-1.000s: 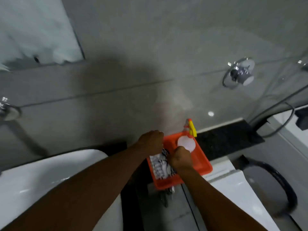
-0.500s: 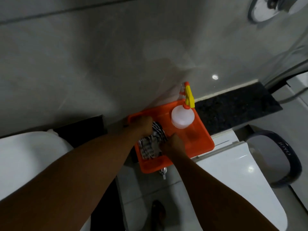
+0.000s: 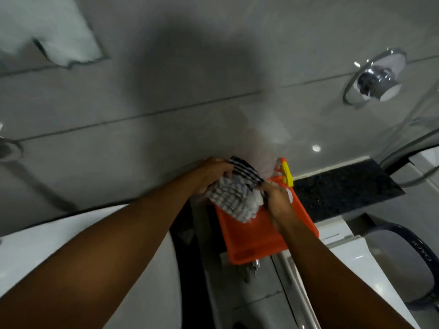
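**A:** Where is the cloth at this moment?

**B:** The striped cloth (image 3: 235,198) is hanging a little right of the middle of the frame, over the far end of the orange tray (image 3: 251,238). Its lower folds are coming down in front of the tray floor. I cannot tell if they are touching it.

**A:** What is holding it up?

**B:** Both hands are holding it. The left hand (image 3: 210,178) is gripping the upper left edge, and its fingers (image 3: 224,166) are curling round the dark stripes. The right hand (image 3: 276,201) is gripping the right side, with its fingers closing on the bunched white part. The cloth is stretching between the two hands.

**A:** Is anything standing in the tray?

**B:** Yes, a spray bottle with a yellow trigger (image 3: 286,173) is standing at the far right corner of the tray, just beside the right hand. The hand and the cloth are hiding most of its body.

**A:** And what is lying around the tray?

**B:** A white basin (image 3: 35,245) is filling the lower left of the frame, and a white lid (image 3: 356,257) is lying at the lower right, touching the right side of the tray. A black stone ledge (image 3: 344,184) is running to the right of the tray, along the grey tiled wall (image 3: 166,91). A chrome ring fitting (image 3: 375,79) is shining on that wall in the upper right of the frame.
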### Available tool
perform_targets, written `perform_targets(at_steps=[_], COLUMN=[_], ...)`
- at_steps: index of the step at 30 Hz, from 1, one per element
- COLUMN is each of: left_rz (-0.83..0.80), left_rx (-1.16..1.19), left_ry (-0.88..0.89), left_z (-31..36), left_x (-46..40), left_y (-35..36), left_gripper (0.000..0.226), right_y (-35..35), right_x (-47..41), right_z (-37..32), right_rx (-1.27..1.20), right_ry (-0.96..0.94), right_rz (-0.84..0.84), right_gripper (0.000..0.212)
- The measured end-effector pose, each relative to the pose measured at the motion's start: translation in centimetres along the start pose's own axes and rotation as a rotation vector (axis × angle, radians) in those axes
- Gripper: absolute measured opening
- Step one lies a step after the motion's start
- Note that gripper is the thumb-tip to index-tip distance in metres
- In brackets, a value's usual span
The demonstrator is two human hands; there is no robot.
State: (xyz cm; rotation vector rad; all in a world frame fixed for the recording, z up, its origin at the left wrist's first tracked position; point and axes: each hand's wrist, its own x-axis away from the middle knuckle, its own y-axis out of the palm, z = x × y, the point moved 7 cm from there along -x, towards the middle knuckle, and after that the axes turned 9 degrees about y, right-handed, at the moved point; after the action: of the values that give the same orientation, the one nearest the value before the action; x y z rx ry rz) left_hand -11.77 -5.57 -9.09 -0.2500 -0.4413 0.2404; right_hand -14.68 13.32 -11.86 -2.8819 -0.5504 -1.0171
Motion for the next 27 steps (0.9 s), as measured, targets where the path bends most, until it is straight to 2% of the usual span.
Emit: perform_targets(at_steps=[3,7,9,11,13,15,18,21,24,26,27], left_rz=[0.066,0.133,0.191,0.298,0.412,0.527,0.643,0.744,0.759,0.769,0.828], left_rx=[0.17,0.259,0.271,0.294,0.277,0.159,0.018,-0.005,-0.036,-0.126,-0.231], left_ry=[-0.003,0.018,0.03,0.058,0.09,0.098,0.117,0.116,0.096,0.058,0.034], left_z=[2.9,5.3,5.9,6.2,6.1,5.2,3.1,0.8,-0.6,-1.1,-1.1], left_x=[4.6,11.5,15.5,19.5,23.2,26.9,31.1,33.4,33.4,32.8,32.8], left_y=[-5.0,-11.6,-15.6,-20.2,-24.8,-29.2,-33.6,-36.0,-36.3,-36.1,-36.1], left_gripper=[0.006,0.013,0.016,0.029,0.037,0.034,0.023,0.024,0.029,0.027,0.029], right_y=[4.6,11.4,15.9,20.3,25.2,29.8,34.8,38.1,39.2,38.9,38.8], right_x=[4.6,10.7,13.6,15.6,17.7,19.6,21.3,21.7,20.8,20.2,19.9], right_z=[-5.2,-10.4,-11.8,-12.2,-11.9,-11.0,-10.5,-10.5,-10.4,-10.4,-10.4], right_rx=[-0.123,-0.236,-0.227,-0.224,-0.123,0.115,0.396,0.371,0.389,0.422,0.431], right_ry=[-0.061,-0.087,-0.076,-0.021,0.052,0.048,-0.081,-0.168,-0.276,-0.34,-0.368], right_rz=[-0.09,-0.093,-0.141,-0.229,-0.359,-0.452,-0.406,-0.359,-0.258,-0.178,-0.159], right_gripper=[0.017,0.038,0.036,0.028,0.026,0.029,0.023,0.028,0.024,0.028,0.03])
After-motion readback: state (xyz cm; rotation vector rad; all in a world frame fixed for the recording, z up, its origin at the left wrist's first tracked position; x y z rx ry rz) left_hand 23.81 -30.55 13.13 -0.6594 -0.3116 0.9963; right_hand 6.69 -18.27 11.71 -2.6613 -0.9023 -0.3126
